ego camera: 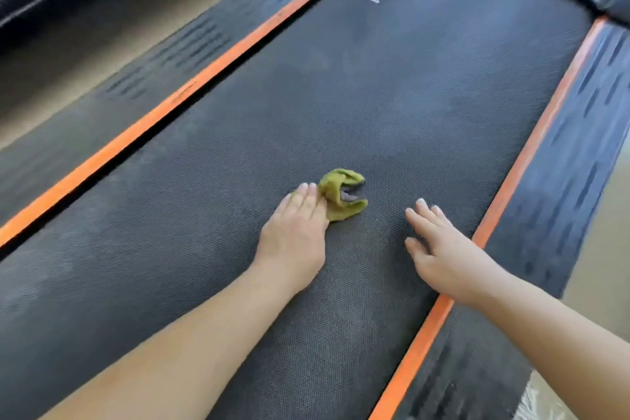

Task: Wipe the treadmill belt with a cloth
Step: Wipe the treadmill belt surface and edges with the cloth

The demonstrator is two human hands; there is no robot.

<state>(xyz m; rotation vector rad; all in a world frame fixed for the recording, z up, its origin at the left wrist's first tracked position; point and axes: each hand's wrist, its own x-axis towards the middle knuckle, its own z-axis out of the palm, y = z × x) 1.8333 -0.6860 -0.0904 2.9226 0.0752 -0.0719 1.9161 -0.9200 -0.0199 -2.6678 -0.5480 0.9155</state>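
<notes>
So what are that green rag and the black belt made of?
The rag looks like soft cloth, perhaps microfibre, matte olive green: it lies crumpled in limp folds. The belt looks like rubber or PVC, matte black, with a fine dotted texture all over; which of the two I cannot tell.

left hand (296, 232) flat against a crumpled green cloth (342, 194) on the treadmill belt (392, 85), right hand (439, 249) spread beside it

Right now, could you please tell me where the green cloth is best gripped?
Probably its bunched middle, from above and the left: the green cloth lies crumpled in a raised heap on the treadmill belt, and the left hand touches its left edge.
</notes>
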